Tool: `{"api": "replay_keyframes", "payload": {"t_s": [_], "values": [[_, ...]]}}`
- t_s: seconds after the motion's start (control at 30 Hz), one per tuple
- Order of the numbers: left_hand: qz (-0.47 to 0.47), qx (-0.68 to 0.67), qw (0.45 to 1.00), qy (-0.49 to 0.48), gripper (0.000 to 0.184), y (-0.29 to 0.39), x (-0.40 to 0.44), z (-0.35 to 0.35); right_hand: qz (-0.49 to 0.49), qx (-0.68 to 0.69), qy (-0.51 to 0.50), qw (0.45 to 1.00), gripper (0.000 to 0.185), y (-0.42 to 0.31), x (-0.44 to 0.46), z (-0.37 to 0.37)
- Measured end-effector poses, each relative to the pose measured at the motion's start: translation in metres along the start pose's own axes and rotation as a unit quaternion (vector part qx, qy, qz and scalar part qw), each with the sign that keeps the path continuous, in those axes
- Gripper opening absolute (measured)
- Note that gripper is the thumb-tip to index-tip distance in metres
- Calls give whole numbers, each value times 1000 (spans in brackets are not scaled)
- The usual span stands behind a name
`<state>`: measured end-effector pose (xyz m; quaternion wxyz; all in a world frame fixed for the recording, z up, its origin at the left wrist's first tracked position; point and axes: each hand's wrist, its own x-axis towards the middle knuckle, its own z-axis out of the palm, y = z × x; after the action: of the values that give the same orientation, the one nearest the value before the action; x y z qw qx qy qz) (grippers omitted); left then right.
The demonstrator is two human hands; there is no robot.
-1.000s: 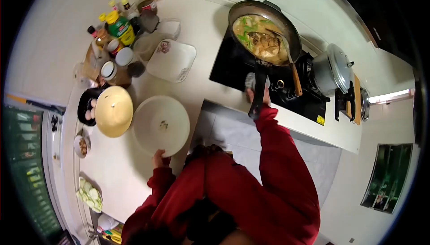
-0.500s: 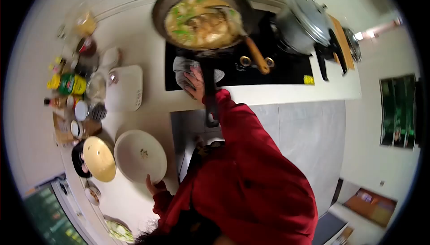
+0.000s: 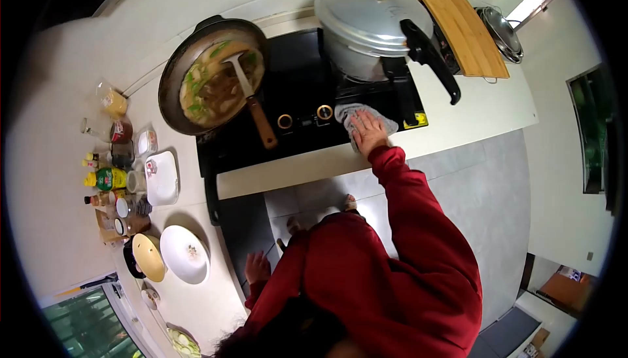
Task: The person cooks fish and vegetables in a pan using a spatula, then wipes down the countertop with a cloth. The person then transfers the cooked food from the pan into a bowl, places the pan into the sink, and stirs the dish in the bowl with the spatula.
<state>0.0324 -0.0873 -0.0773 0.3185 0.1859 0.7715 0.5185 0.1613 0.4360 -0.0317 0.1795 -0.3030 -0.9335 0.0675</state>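
Observation:
My right hand [image 3: 369, 130] presses a grey cloth [image 3: 347, 114] against the front right of the black cooktop [image 3: 296, 63], fingers on top of it. Just behind the cloth stands a silver pressure cooker [image 3: 363, 27] with a black handle. My left hand [image 3: 257, 268] hangs beside the counter edge, low at my side, fingers apart and holding nothing. On the left of the cooktop sits a dark wok [image 3: 171, 89] of brothy food with green pieces [image 3: 212, 93]. A wooden-handled spatula [image 3: 260, 121] rests in it.
A wok handle [image 3: 210, 194] juts over the front counter edge. On the left counter are a white bowl [image 3: 180, 263], a yellow bowl [image 3: 148, 258], a white tray [image 3: 163, 184] and several bottles and jars [image 3: 108, 178]. A wooden board [image 3: 464, 31] leans behind the cooker.
My right hand and the cloth have moved right, from beside the wok to in front of the pressure cooker. My left hand has come away from the white bowl. The view has shifted.

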Motion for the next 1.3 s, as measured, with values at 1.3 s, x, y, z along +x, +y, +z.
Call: {"api": "replay_keyframes", "payload": {"t_s": [1.3], "values": [[-104,433,883,-144,24,209,104,377,102,-9,-102,989,56,294,86,-40]]}}
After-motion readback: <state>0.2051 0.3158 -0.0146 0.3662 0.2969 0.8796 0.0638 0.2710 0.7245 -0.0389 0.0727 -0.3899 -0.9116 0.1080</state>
